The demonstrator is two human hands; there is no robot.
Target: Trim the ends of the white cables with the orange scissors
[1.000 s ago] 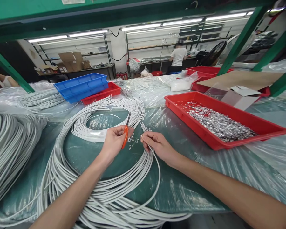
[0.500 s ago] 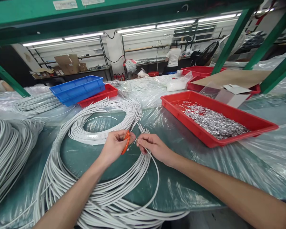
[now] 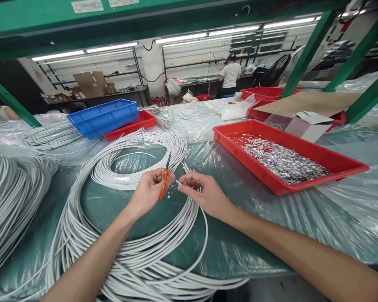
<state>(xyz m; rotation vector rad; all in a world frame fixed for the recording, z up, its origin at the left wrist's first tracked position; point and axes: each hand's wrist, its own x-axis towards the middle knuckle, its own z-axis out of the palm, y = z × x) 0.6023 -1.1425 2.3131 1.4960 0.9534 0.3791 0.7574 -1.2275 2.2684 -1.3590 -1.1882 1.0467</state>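
Note:
My left hand [image 3: 148, 189] is closed around orange-handled scissors [image 3: 164, 182], whose thin blades point up and away. My right hand [image 3: 204, 193] is just to the right of it, thumb and fingers pinching the end of a white cable [image 3: 189, 218]. The cable tip sits close to the scissor blades. That cable belongs to a big loose coil of white cables [image 3: 113, 239] spread over the green, plastic-covered table [image 3: 233, 247]. Small silvery bits [image 3: 169, 193] lie on the table between my hands.
A red tray [image 3: 340, 161] with a heap of small metal pieces stands to the right. Blue trays [image 3: 103, 115] stacked on a red one sit at the back left. More cable bundles [image 3: 9, 197] lie on the left. A person in white [image 3: 230, 75] stands far behind.
The scissors have swung from leaning towards the cable tip to more upright, and my right hand's fingers have shifted slightly on the cable end. The hands stay close together.

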